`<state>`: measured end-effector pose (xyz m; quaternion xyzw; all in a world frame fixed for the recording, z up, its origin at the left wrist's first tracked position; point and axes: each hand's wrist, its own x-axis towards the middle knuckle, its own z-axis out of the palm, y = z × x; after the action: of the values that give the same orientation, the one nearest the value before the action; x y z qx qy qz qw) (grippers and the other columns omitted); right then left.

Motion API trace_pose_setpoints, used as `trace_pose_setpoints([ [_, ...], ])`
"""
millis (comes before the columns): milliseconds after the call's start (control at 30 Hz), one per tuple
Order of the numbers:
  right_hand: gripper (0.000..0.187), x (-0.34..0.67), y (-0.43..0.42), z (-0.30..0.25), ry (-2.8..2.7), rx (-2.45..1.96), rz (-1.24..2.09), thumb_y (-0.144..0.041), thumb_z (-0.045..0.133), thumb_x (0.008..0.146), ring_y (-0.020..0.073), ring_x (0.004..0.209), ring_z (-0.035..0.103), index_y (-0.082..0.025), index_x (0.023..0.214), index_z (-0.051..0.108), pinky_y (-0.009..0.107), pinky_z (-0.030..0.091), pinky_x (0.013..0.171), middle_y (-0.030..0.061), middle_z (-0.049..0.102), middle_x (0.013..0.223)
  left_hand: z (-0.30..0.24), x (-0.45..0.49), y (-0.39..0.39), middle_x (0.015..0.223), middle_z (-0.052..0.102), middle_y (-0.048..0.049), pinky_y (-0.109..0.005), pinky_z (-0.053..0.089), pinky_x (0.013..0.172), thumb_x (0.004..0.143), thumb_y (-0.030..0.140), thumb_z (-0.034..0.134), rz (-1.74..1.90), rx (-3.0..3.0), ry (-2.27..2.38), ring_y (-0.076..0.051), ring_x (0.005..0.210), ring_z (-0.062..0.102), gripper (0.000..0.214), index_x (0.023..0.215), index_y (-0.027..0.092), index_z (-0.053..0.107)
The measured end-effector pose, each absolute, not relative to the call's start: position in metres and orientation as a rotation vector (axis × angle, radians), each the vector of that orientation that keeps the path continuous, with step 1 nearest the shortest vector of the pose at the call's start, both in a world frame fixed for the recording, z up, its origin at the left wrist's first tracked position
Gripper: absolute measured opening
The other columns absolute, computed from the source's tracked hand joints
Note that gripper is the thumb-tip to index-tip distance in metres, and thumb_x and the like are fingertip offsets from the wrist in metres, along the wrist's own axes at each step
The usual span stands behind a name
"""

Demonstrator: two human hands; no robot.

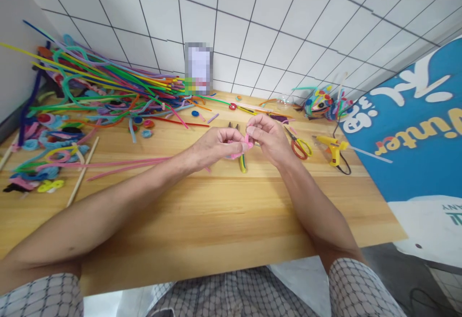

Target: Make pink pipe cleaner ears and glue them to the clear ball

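Note:
A short pink pipe cleaner (247, 139), bent, is pinched between both hands above the middle of the wooden table (202, 230). My left hand (220, 147) closes thumb and fingers on its left, lower part. From the right, my right hand (269, 136) grips the upright end with thumb and forefinger. Beneath the hands lie pliers (242, 164) with a yellow-green handle, partly hidden by the fingers. Scissors (301, 146) with yellow and orange handles rest just right of my right hand. Long pink pipe cleaners (122, 165) stretch along the table left of my left hand.
A big heap of coloured pipe cleaners (119, 81) fills the back left, with curled pieces (54, 148) before it. At right lie a yellow glue gun (334, 151) with its cord, colourful wrapped ornaments (319, 102) and a blue sign (415, 129). A tiled wall (245, 28) stands behind.

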<state>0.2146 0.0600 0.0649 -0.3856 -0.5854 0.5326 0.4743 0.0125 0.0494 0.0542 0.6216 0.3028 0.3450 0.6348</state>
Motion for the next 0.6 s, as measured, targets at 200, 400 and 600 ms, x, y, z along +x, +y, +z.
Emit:
trace_pose_setpoints([
  [200, 0.033, 0.215, 0.061, 0.064, -1.358, -0.979, 1.284, -0.045, 0.087, 0.074, 0.0107, 0.058, 0.055, -0.023, 0.079, 0.064, 0.026, 0.047, 0.060, -0.0035, 0.068, 0.068, 0.058, 0.014, 0.050, 0.077, 0.071, -0.0019, -0.025, 0.047, 0.064, 0.078, 0.050, 0.089, 0.963, 1.345, 0.759, -0.012, 0.066, 0.060, 0.039, 0.086, 0.016, 0.073],
  [400, 0.017, 0.208, 0.057, 0.058, -1.408, -0.976, 1.144, -0.034, 0.079, 0.078, 0.0117, 0.059, 0.055, -0.023, 0.075, 0.066, 0.027, 0.047, 0.063, -0.0052, 0.063, 0.063, 0.057, 0.014, 0.052, 0.078, 0.071, -0.0017, -0.026, 0.048, 0.063, 0.074, 0.061, 0.094, 1.153, 1.281, 0.774, -0.013, 0.067, 0.058, 0.051, 0.087, 0.016, 0.074],
  [600, 0.016, 0.201, 0.044, 0.062, -1.541, -1.065, 0.975, -0.035, 0.076, 0.080, 0.0139, 0.062, 0.058, -0.024, 0.076, 0.065, 0.029, 0.049, 0.062, -0.0033, 0.066, 0.067, 0.054, 0.015, 0.054, 0.082, 0.073, -0.0025, -0.026, 0.051, 0.066, 0.073, 0.061, 0.094, 1.257, 1.287, 0.773, -0.014, 0.071, 0.062, 0.050, 0.087, 0.017, 0.074],
])
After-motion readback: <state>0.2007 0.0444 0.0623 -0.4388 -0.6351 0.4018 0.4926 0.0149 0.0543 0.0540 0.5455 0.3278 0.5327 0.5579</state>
